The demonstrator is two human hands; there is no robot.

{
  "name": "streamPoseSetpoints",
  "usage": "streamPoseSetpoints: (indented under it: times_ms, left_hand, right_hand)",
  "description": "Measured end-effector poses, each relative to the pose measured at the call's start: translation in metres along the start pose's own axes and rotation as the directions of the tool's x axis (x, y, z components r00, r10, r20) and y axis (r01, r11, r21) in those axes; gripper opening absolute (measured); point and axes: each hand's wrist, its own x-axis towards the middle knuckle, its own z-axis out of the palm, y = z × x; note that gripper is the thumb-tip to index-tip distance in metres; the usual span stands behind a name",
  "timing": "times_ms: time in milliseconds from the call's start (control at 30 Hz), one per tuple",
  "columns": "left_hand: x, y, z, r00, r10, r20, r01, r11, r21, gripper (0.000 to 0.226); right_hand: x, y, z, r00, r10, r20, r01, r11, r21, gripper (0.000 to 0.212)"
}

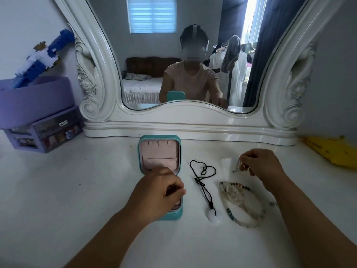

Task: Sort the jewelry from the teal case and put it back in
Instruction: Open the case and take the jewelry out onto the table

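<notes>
The teal case lies open on the white vanity top, its pink lining showing. My left hand rests over the case's lower half with fingers curled; whatever is under them is hidden. To the right lies a black cord necklace with a white round pendant. Beside it lie beaded bracelets of clear and dark beads. My right hand hovers above them, pinching a small silvery piece of jewelry between thumb and fingers.
A white ornate mirror frame stands right behind the case. A purple drawer box with a purple tub on it sits at the left. A yellow object lies at the far right. A small bead rests by my right forearm.
</notes>
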Motion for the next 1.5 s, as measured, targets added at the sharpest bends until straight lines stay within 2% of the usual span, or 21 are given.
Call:
streamPoseSetpoints:
  times_ms: [167, 300, 367, 467, 600, 733, 900, 967, 1100, 1267, 1433, 1500]
  left_hand:
    - [0.0, 0.0, 0.001, 1.0, 0.003, -0.01, -0.003, 1.0, 0.017, 0.008]
    - [0.0, 0.0, 0.001, 1.0, 0.007, -0.007, -0.007, 1.0, 0.016, 0.008]
    - [0.0, -0.001, 0.001, 1.0, 0.013, -0.018, -0.012, 1.0, 0.009, 0.008]
    - [-0.001, -0.001, 0.0, 1.0, 0.014, -0.013, -0.014, 1.0, 0.009, 0.007]
    - [-0.001, -0.003, -0.009, 0.998, -0.008, -0.055, 0.007, 1.0, -0.028, 0.004]
    - [-0.001, -0.014, -0.028, 0.985, -0.119, -0.128, 0.117, 0.993, -0.017, 0.004]
    - [-0.012, -0.034, -0.043, 0.971, -0.217, -0.104, 0.222, 0.974, 0.044, 0.007]
    - [-0.015, -0.039, -0.044, 0.967, -0.24, -0.09, 0.245, 0.968, 0.047, 0.01]
    - [-0.02, -0.042, -0.04, 0.962, -0.261, -0.082, 0.261, 0.965, -0.007, 0.011]
    - [-0.015, -0.038, -0.035, 0.965, -0.261, -0.033, 0.259, 0.965, -0.05, 0.009]
    - [-0.003, -0.027, -0.03, 0.966, -0.24, 0.092, 0.241, 0.97, -0.004, 0.029]
    - [0.002, -0.025, -0.028, 0.957, -0.267, 0.116, 0.271, 0.962, -0.024, 0.023]
  right_hand:
    - [0.002, 0.01, 0.001, 0.999, 0.038, -0.004, -0.038, 0.992, -0.123, 0.003]
    - [-0.001, 0.008, 0.002, 1.0, -0.007, -0.016, 0.002, 0.957, -0.291, 0.017]
    - [-0.006, 0.004, 0.002, 0.998, -0.054, -0.009, 0.049, 0.948, -0.313, 0.023]
    - [-0.017, -0.009, 0.006, 0.991, -0.135, 0.003, 0.13, 0.947, -0.293, 0.027]
    - [-0.046, -0.033, 0.022, 0.964, -0.26, 0.056, 0.266, 0.935, -0.235, 0.02]
    - [-0.081, -0.051, 0.05, 0.922, -0.347, 0.172, 0.373, 0.915, -0.153, 0.013]
    - [-0.104, -0.056, 0.087, 0.824, -0.444, 0.354, 0.504, 0.858, -0.097, 0.004]
    - [-0.104, -0.054, 0.096, 0.824, -0.425, 0.375, 0.499, 0.858, -0.124, 0.01]
    - [-0.1, -0.048, 0.105, 0.871, -0.377, 0.315, 0.445, 0.877, -0.182, 0.018]
    - [-0.101, -0.045, 0.106, 0.883, -0.373, 0.285, 0.43, 0.885, -0.175, 0.013]
    - [-0.099, -0.039, 0.109, 0.892, -0.375, 0.251, 0.419, 0.896, -0.149, 0.008]
    - [-0.099, -0.037, 0.109, 0.89, -0.381, 0.25, 0.425, 0.892, -0.152, 0.006]
